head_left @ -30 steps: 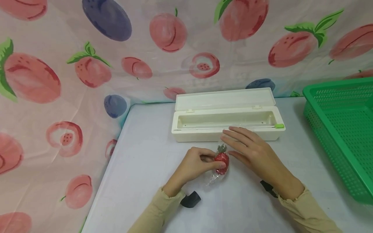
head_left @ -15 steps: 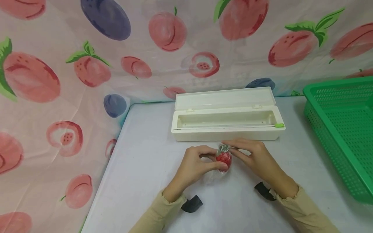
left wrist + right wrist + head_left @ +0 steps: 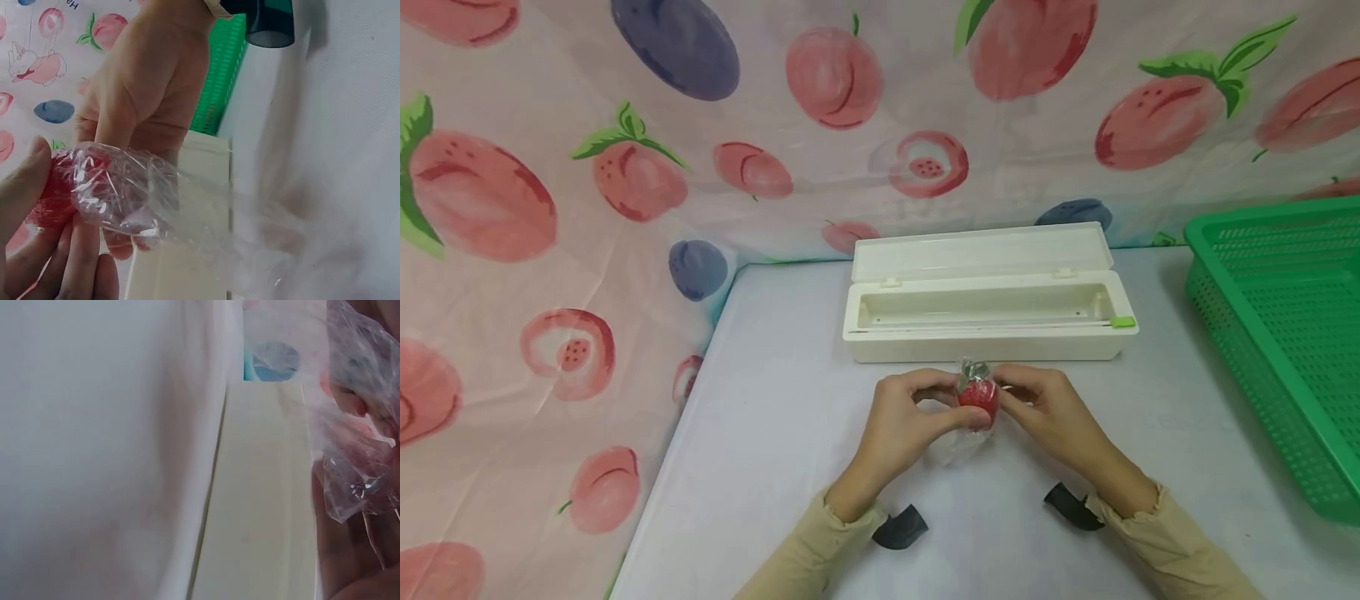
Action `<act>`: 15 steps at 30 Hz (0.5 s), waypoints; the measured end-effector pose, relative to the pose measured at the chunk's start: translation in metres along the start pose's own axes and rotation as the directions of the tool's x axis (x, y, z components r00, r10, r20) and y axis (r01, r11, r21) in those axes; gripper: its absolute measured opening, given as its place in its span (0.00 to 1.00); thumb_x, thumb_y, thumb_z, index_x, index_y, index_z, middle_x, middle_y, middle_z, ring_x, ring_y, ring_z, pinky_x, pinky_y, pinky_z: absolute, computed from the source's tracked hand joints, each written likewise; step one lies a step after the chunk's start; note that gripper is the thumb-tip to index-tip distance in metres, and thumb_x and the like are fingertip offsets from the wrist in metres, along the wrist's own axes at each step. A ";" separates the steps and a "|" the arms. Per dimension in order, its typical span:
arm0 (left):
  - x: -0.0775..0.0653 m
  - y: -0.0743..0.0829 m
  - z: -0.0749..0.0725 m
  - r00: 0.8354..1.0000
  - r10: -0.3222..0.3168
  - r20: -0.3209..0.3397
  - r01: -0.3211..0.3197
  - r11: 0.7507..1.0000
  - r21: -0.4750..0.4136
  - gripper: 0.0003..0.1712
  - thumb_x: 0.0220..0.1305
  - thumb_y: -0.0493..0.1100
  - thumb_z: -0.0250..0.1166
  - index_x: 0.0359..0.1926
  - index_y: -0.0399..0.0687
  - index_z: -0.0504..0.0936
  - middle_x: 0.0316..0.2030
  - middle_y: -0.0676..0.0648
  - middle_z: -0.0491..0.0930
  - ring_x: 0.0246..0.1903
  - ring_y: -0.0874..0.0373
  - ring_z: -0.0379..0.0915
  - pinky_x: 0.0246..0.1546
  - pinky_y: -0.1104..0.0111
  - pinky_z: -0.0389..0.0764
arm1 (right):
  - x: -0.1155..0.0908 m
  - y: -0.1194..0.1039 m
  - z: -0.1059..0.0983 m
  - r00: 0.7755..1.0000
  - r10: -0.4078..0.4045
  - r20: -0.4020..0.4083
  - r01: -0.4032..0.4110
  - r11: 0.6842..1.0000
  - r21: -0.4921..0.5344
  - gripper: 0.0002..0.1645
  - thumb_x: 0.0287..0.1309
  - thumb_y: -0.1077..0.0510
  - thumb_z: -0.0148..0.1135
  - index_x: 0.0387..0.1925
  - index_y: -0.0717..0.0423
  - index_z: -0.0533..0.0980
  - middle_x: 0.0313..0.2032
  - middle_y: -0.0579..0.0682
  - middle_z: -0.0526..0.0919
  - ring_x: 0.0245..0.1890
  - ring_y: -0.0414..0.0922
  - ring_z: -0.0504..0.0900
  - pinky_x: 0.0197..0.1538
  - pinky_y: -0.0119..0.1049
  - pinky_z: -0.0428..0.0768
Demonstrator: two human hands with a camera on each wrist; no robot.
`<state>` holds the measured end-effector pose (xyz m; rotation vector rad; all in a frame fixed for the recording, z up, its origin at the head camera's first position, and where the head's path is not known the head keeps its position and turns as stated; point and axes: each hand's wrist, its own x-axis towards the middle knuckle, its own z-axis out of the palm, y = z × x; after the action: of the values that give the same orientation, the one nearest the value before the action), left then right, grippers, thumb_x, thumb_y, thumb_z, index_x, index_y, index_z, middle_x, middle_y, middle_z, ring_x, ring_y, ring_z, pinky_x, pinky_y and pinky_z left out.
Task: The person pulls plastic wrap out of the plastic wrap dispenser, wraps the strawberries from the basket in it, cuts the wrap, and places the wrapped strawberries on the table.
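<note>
A red strawberry (image 3: 978, 398) with dark green leaves sits inside clear plastic wrap (image 3: 125, 190), leaf end up in the head view. My left hand (image 3: 906, 421) grips it from the left, the thumb across its front and the fingers behind. From the right, my right hand (image 3: 1060, 421) bends its thumb and forefinger together at the berry's side, pinching the wrap there. A loose crumpled tail of wrap (image 3: 955, 448) hangs below the berry. Both hands are above the white table, just in front of a long cream wrap dispenser box (image 3: 985, 348).
The box's lid (image 3: 981, 252) is raised, its trough bare, with a green slide cutter (image 3: 1123, 322) at the right end of its rail. A green plastic basket (image 3: 1240, 354) stands at the right. Fruit-printed cloth (image 3: 760, 100) hangs behind and left of the table (image 3: 760, 467).
My right hand has come down and in from above the strawberry's right, its spread fingers now bent at the wrap. My left hand keeps its grip, with the berry slightly higher and turned.
</note>
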<state>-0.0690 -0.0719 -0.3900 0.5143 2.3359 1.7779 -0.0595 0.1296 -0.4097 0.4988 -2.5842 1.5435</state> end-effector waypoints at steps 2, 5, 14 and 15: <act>0.000 0.000 0.001 1.000 0.004 -0.014 -0.004 1.000 -0.023 0.18 0.47 0.41 0.81 0.41 0.44 0.88 0.33 0.48 0.88 0.33 0.65 0.82 0.47 0.53 0.82 | 0.000 0.002 0.002 0.999 -0.035 -0.008 0.035 0.999 -0.003 0.13 0.56 0.71 0.67 0.44 0.61 0.85 0.43 0.52 0.88 0.42 0.35 0.82 0.45 0.34 0.85; 0.000 0.001 0.002 1.000 -0.014 -0.024 0.013 0.998 -0.059 0.23 0.46 0.39 0.81 0.44 0.42 0.84 0.34 0.46 0.87 0.33 0.64 0.83 0.45 0.55 0.84 | 0.001 0.005 0.003 0.995 -0.089 -0.040 0.089 0.996 -0.001 0.11 0.56 0.72 0.67 0.40 0.59 0.86 0.40 0.48 0.86 0.39 0.34 0.80 0.42 0.28 0.82; 0.000 -0.001 0.005 0.999 -0.036 -0.026 0.034 0.998 -0.052 0.39 0.45 0.39 0.81 0.61 0.45 0.77 0.36 0.47 0.85 0.35 0.63 0.82 0.45 0.59 0.83 | 0.001 0.007 0.004 0.994 -0.108 -0.031 0.110 0.990 0.083 0.11 0.57 0.75 0.64 0.36 0.60 0.85 0.38 0.49 0.83 0.44 0.31 0.79 0.51 0.23 0.80; 0.000 -0.001 0.005 0.999 -0.020 -0.028 0.019 0.999 -0.032 0.37 0.44 0.39 0.82 0.59 0.44 0.79 0.37 0.48 0.85 0.36 0.62 0.82 0.46 0.58 0.83 | 0.001 0.006 0.003 0.994 -0.108 -0.022 0.109 0.991 0.079 0.11 0.57 0.75 0.64 0.37 0.60 0.85 0.39 0.49 0.84 0.45 0.31 0.79 0.51 0.23 0.80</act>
<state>-0.0677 -0.0674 -0.3925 0.4631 2.3194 1.8221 -0.0624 0.1290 -0.4163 0.6188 -2.4459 1.6121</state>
